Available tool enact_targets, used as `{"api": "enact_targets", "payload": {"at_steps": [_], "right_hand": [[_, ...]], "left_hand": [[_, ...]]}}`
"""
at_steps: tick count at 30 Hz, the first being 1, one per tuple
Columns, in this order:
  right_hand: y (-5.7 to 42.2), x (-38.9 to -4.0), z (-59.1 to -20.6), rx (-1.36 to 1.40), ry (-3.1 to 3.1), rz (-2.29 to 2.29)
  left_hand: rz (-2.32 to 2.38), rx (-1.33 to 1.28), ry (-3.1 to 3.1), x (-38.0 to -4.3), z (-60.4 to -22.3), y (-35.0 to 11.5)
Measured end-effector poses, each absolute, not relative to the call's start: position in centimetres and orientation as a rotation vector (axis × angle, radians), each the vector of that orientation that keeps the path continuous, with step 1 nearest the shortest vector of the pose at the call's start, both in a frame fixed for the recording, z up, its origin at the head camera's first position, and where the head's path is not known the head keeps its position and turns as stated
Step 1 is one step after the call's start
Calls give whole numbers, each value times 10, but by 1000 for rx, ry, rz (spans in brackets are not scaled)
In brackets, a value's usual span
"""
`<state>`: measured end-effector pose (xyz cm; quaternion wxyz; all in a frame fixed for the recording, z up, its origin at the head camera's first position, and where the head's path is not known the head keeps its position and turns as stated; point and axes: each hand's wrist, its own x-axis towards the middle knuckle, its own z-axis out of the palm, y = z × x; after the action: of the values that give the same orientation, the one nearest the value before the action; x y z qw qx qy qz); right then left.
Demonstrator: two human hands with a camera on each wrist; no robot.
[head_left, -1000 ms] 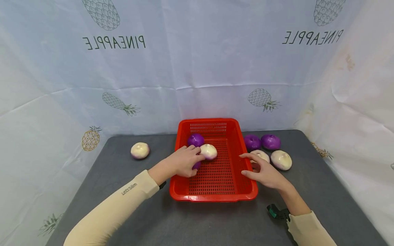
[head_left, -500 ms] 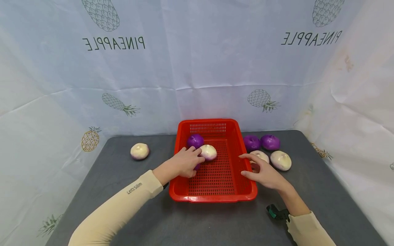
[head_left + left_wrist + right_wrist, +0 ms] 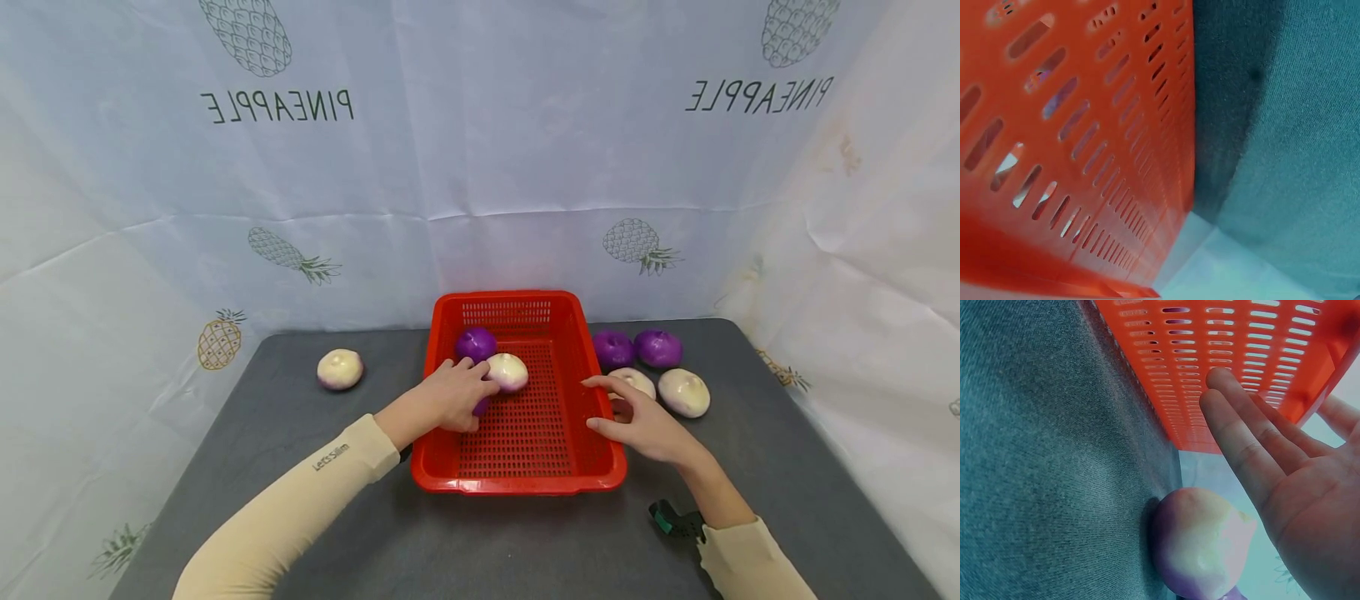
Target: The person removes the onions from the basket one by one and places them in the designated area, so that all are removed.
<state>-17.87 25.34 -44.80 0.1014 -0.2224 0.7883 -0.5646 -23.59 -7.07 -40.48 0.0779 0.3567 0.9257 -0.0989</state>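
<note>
In the head view a red basket (image 3: 517, 485) holds several turnips. My left hand (image 3: 450, 396) reaches over its left wall, with curled fingers around a purple-topped turnip (image 3: 481, 407) that they mostly hide. Touching close by are a white turnip (image 3: 507, 372) and another purple one (image 3: 476, 343). My right hand (image 3: 645, 422) grips the basket's right rim. Its thumb and one finger reach over the inside, and the other fingers (image 3: 1241, 431) lie against the slotted outer wall in the right wrist view. The left wrist view shows the basket's outer side, with the left hand's fingers hidden.
Right of the basket sit two purple turnips (image 3: 614, 349) and two white ones, one (image 3: 684, 392) farther right and one (image 3: 1200, 544) beside my right hand. A lone white turnip (image 3: 340, 369) lies left on the grey table (image 3: 480, 550). A pineapple-print curtain (image 3: 510, 167) hangs behind.
My left forearm has shifted slightly to the right, and the left hand has barely moved. The right hand, basket and turnips stay in place.
</note>
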Motion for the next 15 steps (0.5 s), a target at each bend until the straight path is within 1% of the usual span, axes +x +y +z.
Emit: {"api": "enact_targets", "payload": {"at_steps": [7,15], "right_hand": [[253,-180,-449,-656,2315,-1674],[253,-179,-448,-654,2332,-1663]], "left_hand": [[-193,1160,2778,-234,-399,-74],[-104,1200,2819,-229,-384,-76]]}}
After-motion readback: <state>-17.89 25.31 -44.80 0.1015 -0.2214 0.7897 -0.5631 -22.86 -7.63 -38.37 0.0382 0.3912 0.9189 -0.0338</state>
